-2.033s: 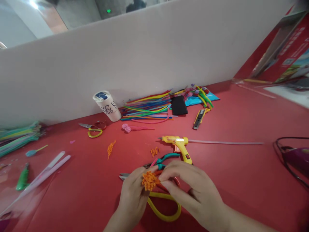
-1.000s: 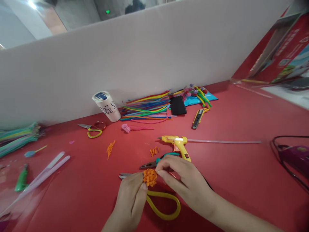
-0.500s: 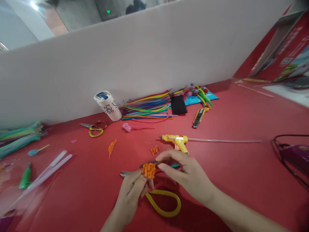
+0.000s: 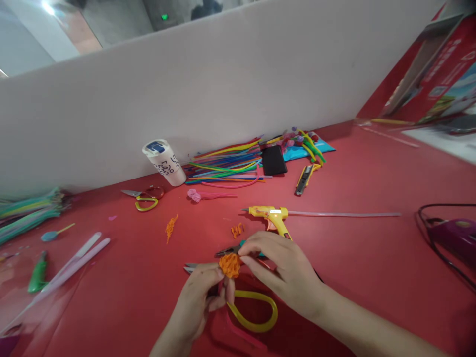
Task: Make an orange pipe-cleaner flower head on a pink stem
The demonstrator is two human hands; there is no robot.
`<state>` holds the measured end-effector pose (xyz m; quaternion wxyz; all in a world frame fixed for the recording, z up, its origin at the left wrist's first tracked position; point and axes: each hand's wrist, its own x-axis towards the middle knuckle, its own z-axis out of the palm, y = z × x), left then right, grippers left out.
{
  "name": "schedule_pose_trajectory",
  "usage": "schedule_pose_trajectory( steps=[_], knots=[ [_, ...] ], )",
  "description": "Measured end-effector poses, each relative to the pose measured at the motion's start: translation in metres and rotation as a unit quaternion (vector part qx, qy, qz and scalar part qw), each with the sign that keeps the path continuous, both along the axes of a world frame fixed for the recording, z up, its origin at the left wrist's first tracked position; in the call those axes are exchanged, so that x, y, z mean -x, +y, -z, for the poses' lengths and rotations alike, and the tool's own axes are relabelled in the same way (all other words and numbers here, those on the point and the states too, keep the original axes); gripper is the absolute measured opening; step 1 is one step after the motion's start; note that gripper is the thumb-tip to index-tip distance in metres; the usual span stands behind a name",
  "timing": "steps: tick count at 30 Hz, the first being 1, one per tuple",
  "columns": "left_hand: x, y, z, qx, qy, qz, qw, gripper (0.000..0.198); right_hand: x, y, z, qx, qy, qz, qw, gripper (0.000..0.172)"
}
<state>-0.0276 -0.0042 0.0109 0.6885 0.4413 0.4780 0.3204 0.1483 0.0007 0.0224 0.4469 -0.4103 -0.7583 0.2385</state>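
An orange fuzzy flower-like cluster (image 4: 229, 265) is held between my hands. My left hand (image 4: 199, 297) is closed round its lower left side, with a pink stem (image 4: 243, 333) trailing down below the fingers. My right hand (image 4: 286, 270) pinches the cluster's right edge with thumb and index finger. Behind the hands lie pliers (image 4: 228, 250) and scissors with only the blade tips (image 4: 189, 267) showing. A yellow loop (image 4: 274, 312) rests on the red table below. Small orange pieces (image 4: 237, 230) and an orange twisted strip (image 4: 170, 228) lie beyond.
A yellow glue gun (image 4: 268, 213) with a long stick lies ahead. Farther back are a white cup (image 4: 165, 163), scissors (image 4: 147, 203), a pink flower (image 4: 194, 195), coloured pipe cleaners (image 4: 226, 163), a black flat object (image 4: 274, 160) and a cutter (image 4: 305, 179). A white partition (image 4: 223, 89) stands behind.
My right hand's fingertips have come in to touch the orange cluster. The pink stem now shows below my left hand. More of the pliers is visible, and the view has shifted slightly.
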Motion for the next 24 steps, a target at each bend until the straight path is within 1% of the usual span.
schedule_pose_trajectory(
  steps=[2,7,9,11,15,17,19,21,24],
  knots=[
    [0.0003,0.0003,0.0008,0.001,-0.01,0.001,1.0,0.035,0.0,0.0003,0.0014,-0.015,-0.007,0.002,1.0,0.009],
    [0.001,0.0,0.0014,-0.004,-0.005,0.011,1.0,0.036,-0.0009,0.0017,0.005,-0.097,-0.03,0.003,0.995,0.01],
    [0.0016,-0.0001,0.0021,-0.01,0.008,0.015,1.0,0.036,-0.0009,0.0025,0.0049,-0.108,-0.038,0.004,0.993,0.01],
    [0.0027,-0.0002,0.0035,-0.024,0.025,0.02,0.999,0.036,-0.0005,0.0031,0.004,-0.103,-0.04,0.0,0.994,0.011],
    [0.005,-0.0012,0.0051,-0.082,0.062,0.027,0.994,0.035,0.0004,0.0027,0.0006,-0.054,-0.03,-0.014,0.998,0.012],
    [0.0052,-0.002,0.0042,-0.134,0.091,0.016,0.987,0.034,0.0002,0.0017,-0.0014,-0.019,-0.028,-0.019,0.999,0.013],
    [0.0054,-0.0022,0.0028,-0.196,0.135,0.002,0.971,0.031,-0.0006,0.0005,-0.0031,0.003,-0.026,-0.023,0.999,0.014],
    [0.0065,-0.0016,0.0021,-0.242,0.178,-0.002,0.954,0.028,-0.0018,-0.0002,-0.0042,0.001,-0.022,-0.028,0.999,0.014],
    [0.0097,0.0001,0.0028,-0.279,0.224,0.007,0.934,0.027,-0.0033,-0.0001,-0.0047,-0.03,-0.026,-0.037,0.999,0.013]
  ],
)
